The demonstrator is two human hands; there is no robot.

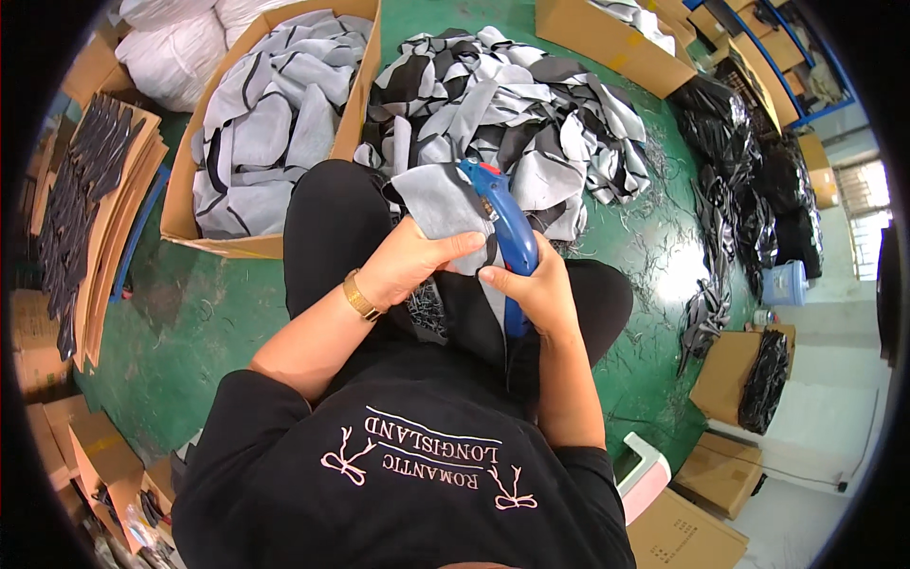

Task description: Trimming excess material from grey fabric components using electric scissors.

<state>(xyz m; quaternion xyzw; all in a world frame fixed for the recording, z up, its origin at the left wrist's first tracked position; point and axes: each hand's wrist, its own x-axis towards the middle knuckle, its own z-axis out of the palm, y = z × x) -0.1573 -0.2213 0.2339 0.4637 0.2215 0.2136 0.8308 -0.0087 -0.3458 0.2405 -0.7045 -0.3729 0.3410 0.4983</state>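
Observation:
My left hand [409,264] pinches a grey fabric piece [438,201] with dark edging, thumb on top, above my lap. In my right hand [544,292] is a blue handheld electric cutter [512,228] with a red button near its head. My fingers wrap round its body, and the thumb lies over its near side beside the cloth. The cutter's head is at the fabric's far right edge; its blade is too small to make out. A dark part of cloth hangs down between my knees, with thread scraps lying there.
A large cardboard box [270,248] of grey pieces stands ahead on the left. Beyond my knees, a heap of grey and black fabric [517,104] covers the green floor. Black plastic bags [725,142] line the right side, and dark strips hang over cardboard sheets [118,228] at left.

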